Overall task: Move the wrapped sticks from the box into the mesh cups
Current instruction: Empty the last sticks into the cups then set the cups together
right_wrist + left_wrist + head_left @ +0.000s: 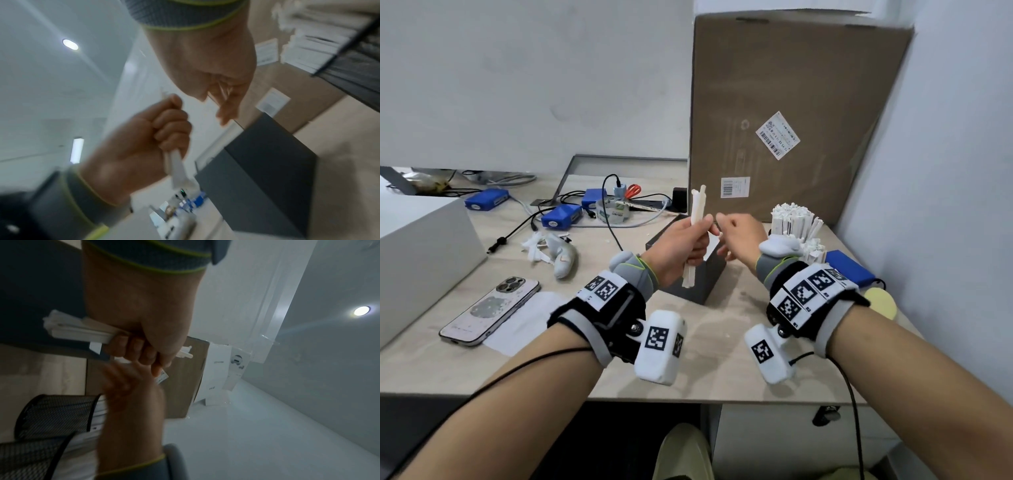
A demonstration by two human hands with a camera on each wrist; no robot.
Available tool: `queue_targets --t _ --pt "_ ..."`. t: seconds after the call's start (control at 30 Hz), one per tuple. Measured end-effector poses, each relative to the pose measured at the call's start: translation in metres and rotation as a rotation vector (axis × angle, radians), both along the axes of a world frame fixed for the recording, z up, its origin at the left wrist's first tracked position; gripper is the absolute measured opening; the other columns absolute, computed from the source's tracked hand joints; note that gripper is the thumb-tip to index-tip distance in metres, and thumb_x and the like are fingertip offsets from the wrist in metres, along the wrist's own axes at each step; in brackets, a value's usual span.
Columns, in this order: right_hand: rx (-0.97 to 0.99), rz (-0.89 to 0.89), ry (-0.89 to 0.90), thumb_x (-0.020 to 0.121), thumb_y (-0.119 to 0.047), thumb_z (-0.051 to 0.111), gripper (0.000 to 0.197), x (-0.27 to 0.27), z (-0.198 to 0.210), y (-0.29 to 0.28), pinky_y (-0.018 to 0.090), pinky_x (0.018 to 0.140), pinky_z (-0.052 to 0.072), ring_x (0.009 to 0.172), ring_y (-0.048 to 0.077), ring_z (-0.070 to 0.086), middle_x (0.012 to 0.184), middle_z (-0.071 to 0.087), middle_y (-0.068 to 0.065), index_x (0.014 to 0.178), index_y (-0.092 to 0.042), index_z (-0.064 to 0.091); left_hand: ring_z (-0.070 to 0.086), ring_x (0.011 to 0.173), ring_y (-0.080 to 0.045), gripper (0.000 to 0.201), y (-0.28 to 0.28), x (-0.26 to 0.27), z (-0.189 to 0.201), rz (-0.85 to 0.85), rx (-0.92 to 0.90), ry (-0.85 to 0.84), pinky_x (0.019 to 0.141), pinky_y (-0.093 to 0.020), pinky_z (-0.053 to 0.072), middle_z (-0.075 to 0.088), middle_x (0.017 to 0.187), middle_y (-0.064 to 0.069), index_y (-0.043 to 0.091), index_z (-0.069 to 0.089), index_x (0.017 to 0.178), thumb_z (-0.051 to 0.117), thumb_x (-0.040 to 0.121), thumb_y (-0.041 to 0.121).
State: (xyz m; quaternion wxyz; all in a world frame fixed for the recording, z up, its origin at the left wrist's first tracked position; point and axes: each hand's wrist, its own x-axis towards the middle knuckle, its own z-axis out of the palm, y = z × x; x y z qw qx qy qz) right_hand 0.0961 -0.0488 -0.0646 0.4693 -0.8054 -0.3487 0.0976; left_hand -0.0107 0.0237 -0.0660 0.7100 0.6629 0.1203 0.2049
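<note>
We see a small bundle of wrapped sticks (695, 226) upright in the left hand (681, 246), whose fingers are curled tight round it, over the dark box (690, 274) on the table (722, 359). The left wrist view shows the same fist, with stick ends poking out on both sides of it. The right hand (739, 236) is just beside the left, fingers loosely bent toward the bundle; we see nothing held in it, though its fingertips are blurred in both wrist views, so we cannot rule out a light touch on a stick.

We judge this to be mid-transfer: sticks are out of the box, and the right hand seems about to take some of them. The mesh cups (55, 413) stand just to the right of the box, and the rear one already bristles with sticks (792, 219). The next move calls for a clean pinch on a stick or two, then a short carry to the right and a drop, ends down, into whatever gap remains.

Much is hidden. In the head view the right wrist covers most of the cups, so we cannot tell how full the nearer one is. The box's inside is blocked by the hands, so any sticks left there are unseen. The right wrist view is smeared.

Behind stands a tall carton (791, 120); to the left lie a phone (489, 311) and blue units (561, 216).
</note>
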Motion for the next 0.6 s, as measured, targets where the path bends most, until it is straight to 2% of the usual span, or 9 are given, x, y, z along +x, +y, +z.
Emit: queue_targets --t 0.03,0.1,0.17,0.23,0.4,0.5,0.6 --pt "0.099 0.006 -0.039 0.098 -0.039 0.041 0.041 -0.001 0.008 -0.006 0.035 0.058 0.05 0.062 0.028 0.066 0.059 0.06 0.007 0.074 -0.014 0.063 0.018 0.038 -0.004 0.033 -0.005 0.003 0.0 -0.038 -0.004 0.0 0.038 -0.015 0.016 0.024 0.045 0.011 0.015 0.052 0.076 0.037 0.102 0.029" --pt "0.29 0.064 0.017 0.098 -0.043 0.043 0.045 -0.004 0.023 -0.02 0.026 0.049 0.041 0.049 0.015 0.053 0.056 0.055 0.004 0.07 -0.014 0.065 0.018 0.038 -0.004 0.033 -0.014 0.009 0.0 -0.097 -0.012 -0.005 0.037 -0.015 0.017 0.024 0.045 0.011 0.014 0.052 0.076 0.037 0.102 0.028" --pt "0.36 0.138 0.085 0.097 -0.042 0.046 0.055 -0.003 0.034 -0.035 0.017 0.043 0.034 0.04 0.009 0.044 0.054 0.051 0.006 0.076 0.006 0.064 0.018 0.039 -0.004 0.034 -0.024 0.017 0.001 -0.138 -0.008 -0.014 0.038 -0.015 0.016 0.025 0.046 0.01 0.013 0.052 0.076 0.036 0.102 0.028" --pt "0.313 0.197 0.054 0.096 -0.033 0.053 0.049 0.0 0.039 -0.05 0.016 0.041 0.031 0.039 0.009 0.039 0.056 0.047 0.011 0.086 0.015 0.062 0.019 0.04 -0.004 0.036 -0.035 0.024 0.004 -0.174 0.016 -0.024 0.043 -0.019 0.013 0.027 0.047 0.01 0.014 0.051 0.074 0.034 0.102 0.029" --pt "0.301 0.202 0.048 0.087 -0.013 0.066 0.03 0.016 0.044 -0.084 0.021 0.042 0.035 0.04 0.011 0.043 0.067 0.053 0.017 0.089 0.016 0.062 0.02 0.042 -0.003 0.037 -0.059 0.041 0.008 -0.259 0.109 -0.01 0.042 -0.018 0.016 0.027 0.049 0.009 0.014 0.049 0.073 0.031 0.103 0.027" --pt "0.312 0.181 0.1 0.086 -0.011 0.067 0.025 0.024 0.047 -0.103 0.02 0.044 0.039 0.045 0.011 0.045 0.072 0.057 0.018 0.092 0.014 0.066 0.024 0.044 -0.004 0.033 -0.072 0.048 0.011 -0.27 0.146 -0.004 0.045 -0.018 0.02 0.024 0.057 0.002 0.013 0.05 0.076 0.034 0.103 0.025" --pt "0.306 0.149 0.135 0.084 -0.012 0.069 0.021 0.034 0.054 -0.12 0.02 0.052 0.045 0.052 0.009 0.052 0.073 0.063 0.015 0.092 0.008 0.069 0.037 0.047 -0.006 0.024 -0.083 0.054 0.013 -0.257 0.168 -0.026 0.05 -0.02 0.031 0.036 0.06 -0.001 0.013 0.052 0.082 0.039 0.101 0.02"
